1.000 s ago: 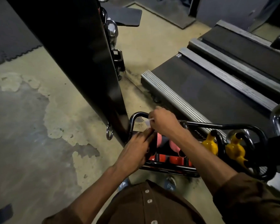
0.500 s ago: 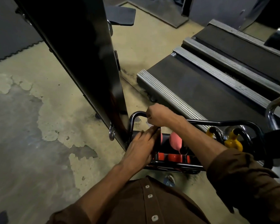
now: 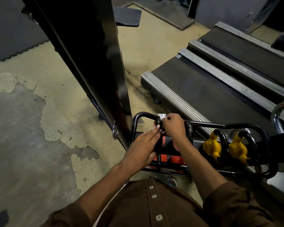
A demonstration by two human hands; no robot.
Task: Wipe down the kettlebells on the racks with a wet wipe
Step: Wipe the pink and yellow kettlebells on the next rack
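Observation:
A low black tube rack (image 3: pixel 220 124) holds pink and yellow kettlebells. My right hand (image 3: pixel 173 126) pinches a white wet wipe (image 3: pixel 161 115) against the black handle (image 3: pixel 159 122) of the leftmost pink kettlebell (image 3: pixel 164 140). My left hand (image 3: pixel 143 145) lies flat on that kettlebell's left side, fingers stretched toward the handle. A second pink kettlebell (image 3: pixel 176 145) is partly hidden under my right forearm. Two yellow kettlebells (image 3: pixel 211 147) (image 3: pixel 238 149) stand further right on the rack. Orange-red weights (image 3: pixel 177 159) sit on a lower tier.
A tall black steel upright (image 3: pixel 95 66) with a metal ring (image 3: pixel 115 131) stands just left of the rack. Two treadmill decks (image 3: pixel 203 89) lie behind and to the right. The worn concrete floor (image 3: pixel 39 120) spreads to the left; dark mats lie at the far back.
My right hand has shifted along the top of the pink kettlebell's handle, and the wipe now shows at its fingertips. The left hand stays on the kettlebell. The camera has tilted slightly.

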